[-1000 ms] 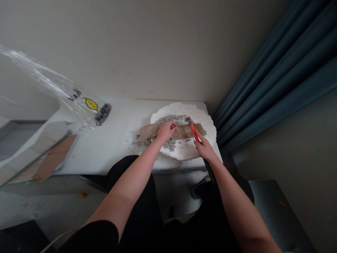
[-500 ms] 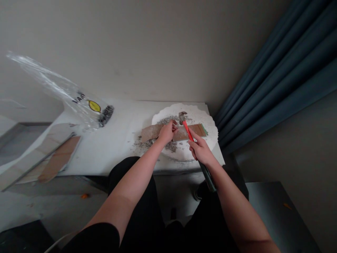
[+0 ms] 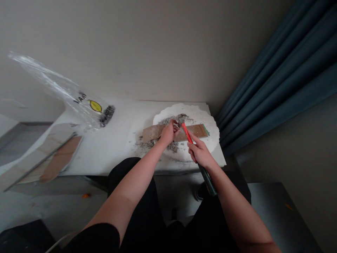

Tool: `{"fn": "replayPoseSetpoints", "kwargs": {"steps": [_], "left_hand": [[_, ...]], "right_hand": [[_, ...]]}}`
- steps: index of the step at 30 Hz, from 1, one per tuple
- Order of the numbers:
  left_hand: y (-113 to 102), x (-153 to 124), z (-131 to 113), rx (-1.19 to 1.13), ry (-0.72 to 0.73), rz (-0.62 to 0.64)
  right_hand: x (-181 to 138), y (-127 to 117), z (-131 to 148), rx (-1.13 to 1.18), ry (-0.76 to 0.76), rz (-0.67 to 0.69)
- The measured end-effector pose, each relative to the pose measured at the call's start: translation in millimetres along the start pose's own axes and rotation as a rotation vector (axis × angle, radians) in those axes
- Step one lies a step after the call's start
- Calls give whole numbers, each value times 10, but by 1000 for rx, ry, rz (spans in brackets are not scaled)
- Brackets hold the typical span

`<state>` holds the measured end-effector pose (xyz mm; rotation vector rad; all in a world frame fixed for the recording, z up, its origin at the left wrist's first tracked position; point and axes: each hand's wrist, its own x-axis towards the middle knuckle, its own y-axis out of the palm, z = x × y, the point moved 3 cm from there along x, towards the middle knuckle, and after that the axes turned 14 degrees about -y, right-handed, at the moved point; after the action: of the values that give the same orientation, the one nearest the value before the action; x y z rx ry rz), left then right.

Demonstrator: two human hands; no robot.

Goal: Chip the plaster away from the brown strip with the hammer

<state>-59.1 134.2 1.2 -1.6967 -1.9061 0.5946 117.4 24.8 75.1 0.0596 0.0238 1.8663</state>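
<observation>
A long brown tile strip lies across a round white foam disc on a low white table. Grey rubble is scattered around it. My left hand is closed in a pinch on the strip's middle, holding it down. My right hand grips a hammer with a red neck and dark handle. Its metal head rests on the strip right beside my left fingertips.
A clear plastic bag with a yellow label lies at the table's left. Flat brown and pale boards lean at the far left edge. Blue curtains hang on the right. My dark-clothed knees sit under the table edge.
The hammer head swung left from the strip's right part, lifted, then came down next to my left fingers. My left hand stayed on the strip.
</observation>
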Motion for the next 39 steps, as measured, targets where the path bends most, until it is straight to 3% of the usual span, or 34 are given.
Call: {"fn": "replayPoseSetpoints", "kwargs": {"steps": [13, 29, 39], "left_hand": [[57, -14, 37, 47, 6, 15], [52, -9, 33, -101, -22, 39], [-135, -34, -44, -197, -48, -159]], "right_hand": [[-20, 1, -60, -7, -6, 22], [-1, -70, -66, -4, -17, -24], [-2, -73, -199, -13, 48, -1]]}}
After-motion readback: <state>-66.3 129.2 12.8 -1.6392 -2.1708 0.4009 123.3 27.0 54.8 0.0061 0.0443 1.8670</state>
